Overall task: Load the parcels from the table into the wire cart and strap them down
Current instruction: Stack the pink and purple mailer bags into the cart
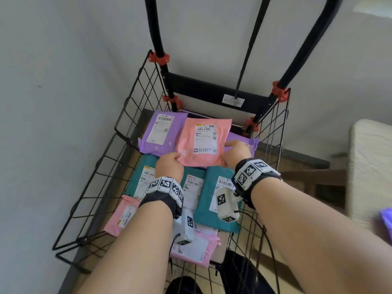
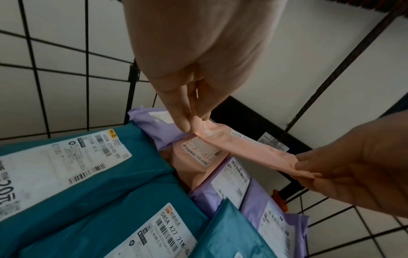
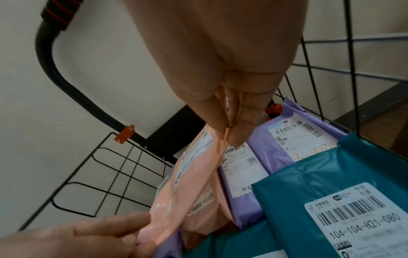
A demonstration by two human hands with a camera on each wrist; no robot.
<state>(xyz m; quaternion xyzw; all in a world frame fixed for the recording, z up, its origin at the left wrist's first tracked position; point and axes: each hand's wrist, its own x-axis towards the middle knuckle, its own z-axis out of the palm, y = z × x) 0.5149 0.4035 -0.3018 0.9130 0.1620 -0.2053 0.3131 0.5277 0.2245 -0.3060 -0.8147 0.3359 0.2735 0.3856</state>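
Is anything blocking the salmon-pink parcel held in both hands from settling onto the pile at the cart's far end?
Nothing visible. The left hand and right hand pinch the pink parcel just over the purple parcels; only those lie beneath it.

A salmon-pink parcel (image 1: 202,143) with a white shipping label is being held by its near edge, tilting over the pile at 12 o'clock in the black wire cart (image 1: 101,166). Beneath it, 2 lilac parcels (image 1: 159,132) are lying toward 12 o'clock, label up. Teal parcels (image 1: 214,200) are lying flat in the middle, and pink parcels (image 1: 121,215) are sitting toward 7 and 6 o'clock. A black strap (image 1: 248,45) is hanging slack from the handle at 12 o'clock.
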